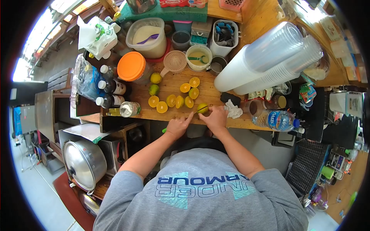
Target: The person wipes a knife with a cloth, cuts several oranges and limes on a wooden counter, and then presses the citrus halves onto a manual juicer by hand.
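Right hand pinches the lime just left of the tissue, while left hand grips the knife; this fruit, probably light, firm and slippery, is best held by its sides.

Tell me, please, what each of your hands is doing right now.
Left hand: closed, apparently around a green-handled knife, mostly hidden by the hand.
Right hand: fingers closed on a greenish-yellow citrus fruit, steadying it.

Citrus halves lie left of cup stacks
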`<state>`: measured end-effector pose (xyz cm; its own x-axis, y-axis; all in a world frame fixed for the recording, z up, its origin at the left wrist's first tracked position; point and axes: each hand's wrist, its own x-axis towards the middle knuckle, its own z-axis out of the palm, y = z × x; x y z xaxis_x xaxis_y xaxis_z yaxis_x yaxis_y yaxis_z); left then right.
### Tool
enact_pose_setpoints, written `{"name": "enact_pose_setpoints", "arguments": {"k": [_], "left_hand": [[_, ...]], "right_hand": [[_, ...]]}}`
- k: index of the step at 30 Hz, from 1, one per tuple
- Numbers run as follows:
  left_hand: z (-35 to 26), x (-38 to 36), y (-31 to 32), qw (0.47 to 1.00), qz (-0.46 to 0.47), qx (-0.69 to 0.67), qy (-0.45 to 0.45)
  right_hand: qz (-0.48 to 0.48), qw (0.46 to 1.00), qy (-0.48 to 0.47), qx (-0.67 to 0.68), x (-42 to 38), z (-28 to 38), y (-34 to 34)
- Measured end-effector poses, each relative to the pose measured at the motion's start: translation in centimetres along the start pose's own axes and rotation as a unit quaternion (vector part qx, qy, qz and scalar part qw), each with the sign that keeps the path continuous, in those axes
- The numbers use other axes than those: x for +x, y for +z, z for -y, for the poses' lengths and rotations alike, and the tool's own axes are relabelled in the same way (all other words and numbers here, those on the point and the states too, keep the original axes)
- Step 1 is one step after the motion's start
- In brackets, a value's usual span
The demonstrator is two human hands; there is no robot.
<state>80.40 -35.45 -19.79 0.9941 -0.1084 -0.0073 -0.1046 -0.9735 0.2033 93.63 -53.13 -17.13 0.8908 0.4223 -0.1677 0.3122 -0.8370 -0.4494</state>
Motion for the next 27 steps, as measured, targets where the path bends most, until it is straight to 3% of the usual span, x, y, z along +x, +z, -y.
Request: {"name": "enact_pose_setpoints", "arguments": {"k": [8,12,15,17,19,24,27], "left_hand": [[0.6,1.1,-0.6,0.999,0.038,0.003,0.025],[0.9,1.5,0.3,0.999,-0.003,-0.006,0.035],[2.2,-0.4,-0.2,0.999,-0.003,-0.034,0.022],[3.0,-1.9,-1.3,0.998,0.000,-0.056,0.013],[3.6,-3.1,-3.2,0.993,-0.058,-0.105,-0.012],[5.8,-7.0,-5.3,0.985,-0.089,-0.135,-0.061],[6.8,-9.5,-6.6,0.980,-0.110,-0.136,-0.098]], "right_hand": [[-0.027,0.996,0.058,0.059,-0.9,-0.5,0.4],[-0.050,0.989,0.106,0.088,-1.9,-1.3,1.1],[-0.088,0.985,0.090,0.118,-2.6,-2.6,1.9],[-0.058,0.982,0.103,0.149,-2.9,-4.2,2.4],[-0.055,0.982,0.088,0.156,-3.0,-4.9,1.7],[-0.053,0.985,0.034,0.162,-3.0,-5.3,-0.4],[0.018,0.995,0.022,0.100,-2.2,-4.6,-1.5]]}}
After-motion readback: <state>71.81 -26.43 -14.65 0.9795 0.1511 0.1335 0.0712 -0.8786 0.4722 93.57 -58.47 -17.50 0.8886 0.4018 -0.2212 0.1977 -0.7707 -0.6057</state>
